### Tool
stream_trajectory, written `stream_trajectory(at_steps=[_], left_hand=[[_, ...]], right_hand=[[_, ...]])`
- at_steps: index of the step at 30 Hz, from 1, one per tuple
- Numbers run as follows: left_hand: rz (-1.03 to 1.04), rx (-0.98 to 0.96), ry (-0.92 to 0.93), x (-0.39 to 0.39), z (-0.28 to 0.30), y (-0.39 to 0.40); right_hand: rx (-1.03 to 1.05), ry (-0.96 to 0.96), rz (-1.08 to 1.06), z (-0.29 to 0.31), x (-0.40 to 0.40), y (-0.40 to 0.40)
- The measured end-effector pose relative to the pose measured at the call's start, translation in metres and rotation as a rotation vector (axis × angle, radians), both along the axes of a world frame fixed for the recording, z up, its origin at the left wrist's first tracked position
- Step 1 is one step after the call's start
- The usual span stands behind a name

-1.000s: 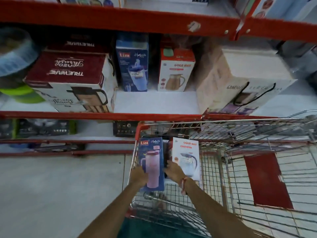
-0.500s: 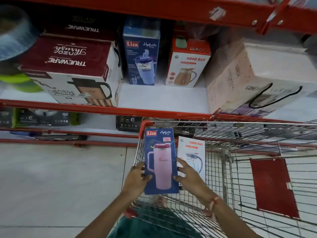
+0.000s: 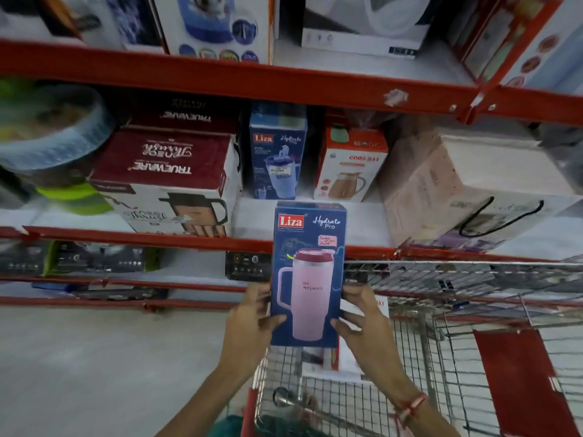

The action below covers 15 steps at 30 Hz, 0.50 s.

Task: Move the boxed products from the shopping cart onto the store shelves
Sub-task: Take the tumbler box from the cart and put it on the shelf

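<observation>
1. The person's left hand (image 3: 252, 323) and right hand (image 3: 362, 323) clasp the blue Liza Hydrate Pro box (image 3: 307, 275) between them, thumbs on its front face and fingers wrapped around the side edges, holding it upright.
2. The box hangs in the air, lifted clear of the shopping cart (image 3: 441, 357) that sits below and behind the hands; it is not yet on any shelf.
3. Just above and beyond the hands, the middle shelf (image 3: 252, 216) has a bare white patch in front of a matching Liza box (image 3: 277, 152) and a Good Day jug box (image 3: 350, 165); I'd judge that gap the likely landing spot.
4. Under the right hand, a white box (image 3: 356, 357) with red lettering remains in the cart, so at least one more trip is left.
5. Overall, I'd call this one box midway through its transfer, with the task unfinished.
</observation>
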<state>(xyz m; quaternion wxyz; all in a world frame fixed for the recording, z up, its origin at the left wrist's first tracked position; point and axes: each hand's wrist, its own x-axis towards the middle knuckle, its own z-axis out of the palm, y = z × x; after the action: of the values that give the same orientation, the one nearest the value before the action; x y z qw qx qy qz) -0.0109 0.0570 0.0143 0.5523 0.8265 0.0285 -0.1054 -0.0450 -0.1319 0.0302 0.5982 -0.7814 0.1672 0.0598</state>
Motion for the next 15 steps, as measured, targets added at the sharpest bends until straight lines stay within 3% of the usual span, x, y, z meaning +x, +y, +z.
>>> stream_trajectory(at_steps=[9,15], left_hand=[[0.187,0.150,-0.318,0.117,0.014,0.004],[0.254,0.264,-0.253,0.160,-0.015,0.005]], right_hand=[[-0.288,-0.317,-0.031,0.006,0.130,0.045],[-0.327,-0.296,-0.013,-0.024,0.175,0.062]])
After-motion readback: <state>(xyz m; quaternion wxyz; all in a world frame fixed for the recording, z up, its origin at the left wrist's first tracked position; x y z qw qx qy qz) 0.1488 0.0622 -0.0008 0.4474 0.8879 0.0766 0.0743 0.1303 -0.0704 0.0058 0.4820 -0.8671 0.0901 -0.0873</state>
